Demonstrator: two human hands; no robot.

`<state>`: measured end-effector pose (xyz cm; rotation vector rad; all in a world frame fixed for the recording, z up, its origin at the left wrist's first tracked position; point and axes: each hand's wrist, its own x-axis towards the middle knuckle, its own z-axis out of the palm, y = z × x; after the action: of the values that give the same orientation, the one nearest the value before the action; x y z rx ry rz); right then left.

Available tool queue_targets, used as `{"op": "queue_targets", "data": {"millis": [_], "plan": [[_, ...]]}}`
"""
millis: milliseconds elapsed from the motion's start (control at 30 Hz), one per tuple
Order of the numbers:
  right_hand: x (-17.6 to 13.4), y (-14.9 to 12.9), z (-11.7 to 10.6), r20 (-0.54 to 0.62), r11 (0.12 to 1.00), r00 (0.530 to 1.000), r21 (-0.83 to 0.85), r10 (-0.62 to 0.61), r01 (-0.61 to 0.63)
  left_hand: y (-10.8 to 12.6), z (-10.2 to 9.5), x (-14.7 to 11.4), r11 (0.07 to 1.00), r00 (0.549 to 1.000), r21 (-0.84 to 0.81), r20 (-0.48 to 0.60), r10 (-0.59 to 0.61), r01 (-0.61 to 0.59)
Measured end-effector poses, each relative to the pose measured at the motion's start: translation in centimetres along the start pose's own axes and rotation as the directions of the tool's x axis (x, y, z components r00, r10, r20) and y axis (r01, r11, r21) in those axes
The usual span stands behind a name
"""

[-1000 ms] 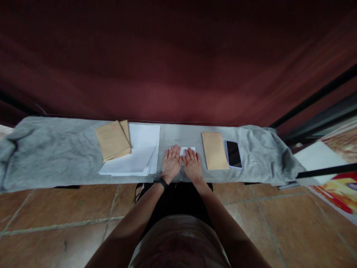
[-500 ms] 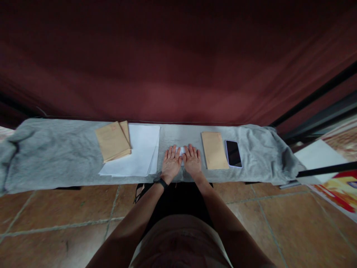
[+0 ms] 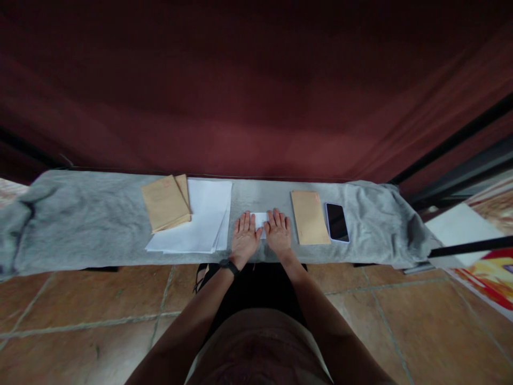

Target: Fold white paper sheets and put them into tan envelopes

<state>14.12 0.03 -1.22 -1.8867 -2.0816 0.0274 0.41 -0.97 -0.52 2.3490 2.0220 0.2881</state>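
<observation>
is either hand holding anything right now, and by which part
Nothing is gripped: the left hand and right hand lie flat, palms down, over opposite sides of the small white paper.

place: desk-like workspace, kind unclear | tiled floor (image 3: 100,294) | red backdrop (image 3: 256,133) | cloth-covered table (image 3: 96,219)

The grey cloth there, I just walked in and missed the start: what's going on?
A person has both hands palm down over a small piece of white paper on the grey cloth. The left hand covers one side and the right hand the other, with part of the paper showing between them. To the left, brown envelopes lie partly on larger white sheets. To the right are another brown envelope and a phone.
</observation>
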Motion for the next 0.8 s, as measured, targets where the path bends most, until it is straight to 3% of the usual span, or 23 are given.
{"op": "queue_targets", "data": {"millis": [800], "plan": [[-0.8,0.8,0.4,-0.045,1.000,0.999,-0.003,-0.012,0.012,-0.9,-0.7,-4.8,1.000,0.992,-0.031,-0.123,-0.002,-0.002]]}}
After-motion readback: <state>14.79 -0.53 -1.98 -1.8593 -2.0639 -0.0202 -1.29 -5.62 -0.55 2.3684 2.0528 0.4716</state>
